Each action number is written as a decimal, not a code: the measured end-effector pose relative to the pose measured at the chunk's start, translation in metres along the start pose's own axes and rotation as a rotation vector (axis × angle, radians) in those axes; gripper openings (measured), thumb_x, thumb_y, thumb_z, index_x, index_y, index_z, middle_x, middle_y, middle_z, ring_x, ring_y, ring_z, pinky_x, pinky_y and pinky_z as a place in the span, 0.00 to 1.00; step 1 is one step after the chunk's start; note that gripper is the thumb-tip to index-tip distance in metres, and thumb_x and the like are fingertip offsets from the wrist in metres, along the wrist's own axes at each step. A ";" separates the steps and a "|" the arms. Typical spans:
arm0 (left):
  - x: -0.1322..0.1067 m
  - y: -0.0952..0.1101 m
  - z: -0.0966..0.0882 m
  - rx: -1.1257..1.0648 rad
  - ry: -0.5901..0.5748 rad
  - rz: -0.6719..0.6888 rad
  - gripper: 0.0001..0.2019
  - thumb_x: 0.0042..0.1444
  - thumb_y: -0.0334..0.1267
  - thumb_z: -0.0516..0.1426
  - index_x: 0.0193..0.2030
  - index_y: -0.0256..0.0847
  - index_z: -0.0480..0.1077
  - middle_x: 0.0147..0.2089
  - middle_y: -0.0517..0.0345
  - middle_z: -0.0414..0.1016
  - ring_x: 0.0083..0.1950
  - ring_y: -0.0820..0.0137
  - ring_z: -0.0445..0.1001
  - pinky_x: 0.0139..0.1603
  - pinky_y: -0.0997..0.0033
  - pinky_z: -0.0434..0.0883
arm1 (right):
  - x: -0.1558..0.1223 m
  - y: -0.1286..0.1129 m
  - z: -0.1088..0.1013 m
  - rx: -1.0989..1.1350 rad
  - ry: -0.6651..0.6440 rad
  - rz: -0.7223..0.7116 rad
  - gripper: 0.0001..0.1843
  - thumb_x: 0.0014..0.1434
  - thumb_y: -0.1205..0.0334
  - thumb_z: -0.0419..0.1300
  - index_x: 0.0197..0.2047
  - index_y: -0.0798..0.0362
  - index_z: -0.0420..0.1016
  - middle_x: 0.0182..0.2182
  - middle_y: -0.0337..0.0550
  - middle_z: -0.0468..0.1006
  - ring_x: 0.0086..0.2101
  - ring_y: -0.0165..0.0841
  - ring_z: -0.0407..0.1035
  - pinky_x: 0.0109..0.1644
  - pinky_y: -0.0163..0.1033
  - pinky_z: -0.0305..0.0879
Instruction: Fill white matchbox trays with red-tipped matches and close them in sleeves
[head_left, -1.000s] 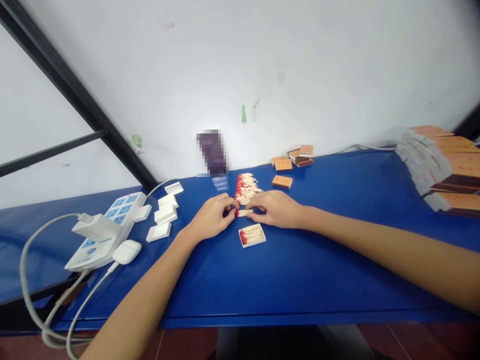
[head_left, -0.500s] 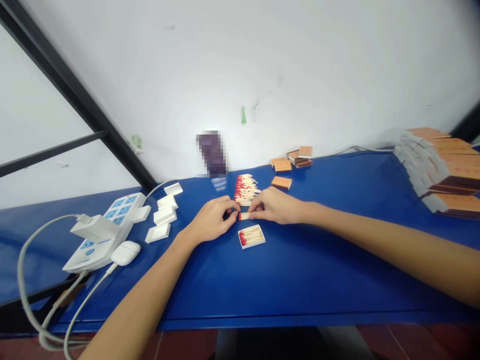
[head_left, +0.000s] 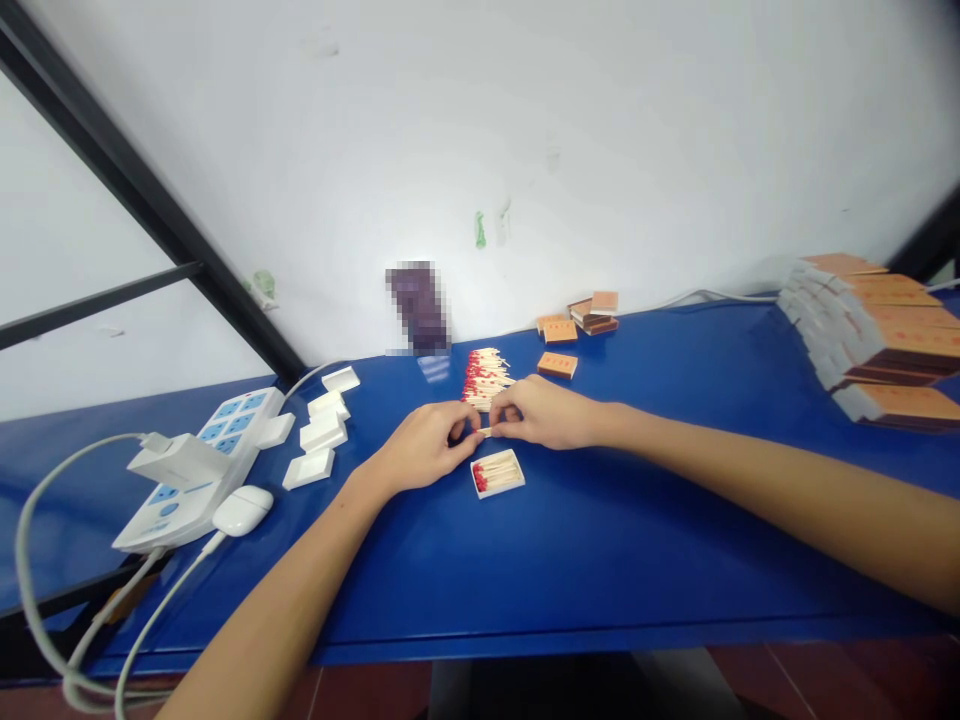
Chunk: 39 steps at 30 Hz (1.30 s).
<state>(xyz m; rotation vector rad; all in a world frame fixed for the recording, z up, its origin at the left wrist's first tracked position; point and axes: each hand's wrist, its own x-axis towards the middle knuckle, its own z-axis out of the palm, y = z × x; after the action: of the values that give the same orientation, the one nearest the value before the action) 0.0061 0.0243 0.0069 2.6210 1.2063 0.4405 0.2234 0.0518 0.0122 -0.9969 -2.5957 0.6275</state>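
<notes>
While both your hands are down at the middle of the blue table [head_left: 600, 560], you've got a little bundle of matches [head_left: 486, 433] caught between them, lying crosswise just above the filled tray. Your left hand [head_left: 431, 445] is curled in, thumb and fingertips nearly together at the bundle's left end, covering the match heads. Your right hand [head_left: 544, 412] has its thumb and fingers pinched on the other end, so only a short bit of pale stick shows in the gap. Can't really tell how many sticks that is.

Right behind your fingertips sits the loose match pile [head_left: 486, 375], red heads mostly to the left. On your side of the bundle is the white tray [head_left: 498, 474], with matches lying in it, heads left too.

Off to your left there's a staggered row of white trays [head_left: 324, 431], then a power strip [head_left: 234, 425] with a charger [head_left: 180, 462] plugged in. One orange matchbox [head_left: 557, 366] lies beyond your right hand, a few more matchboxes [head_left: 596, 318] near the wall, and a big matchbox stack [head_left: 892, 325] far right.
</notes>
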 end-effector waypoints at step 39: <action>-0.001 0.001 -0.002 0.347 -0.139 0.011 0.12 0.69 0.43 0.43 0.43 0.41 0.63 0.31 0.56 0.73 0.28 0.66 0.72 0.29 0.68 0.60 | -0.003 -0.008 0.002 -0.279 -0.081 0.054 0.11 0.66 0.57 0.50 0.41 0.53 0.69 0.31 0.45 0.76 0.27 0.31 0.66 0.29 0.35 0.49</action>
<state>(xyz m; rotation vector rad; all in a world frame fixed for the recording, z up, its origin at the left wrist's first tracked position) 0.0057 0.0227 0.0091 2.8859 1.3242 0.0496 0.2199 0.0440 0.0143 -1.1480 -2.7902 0.3281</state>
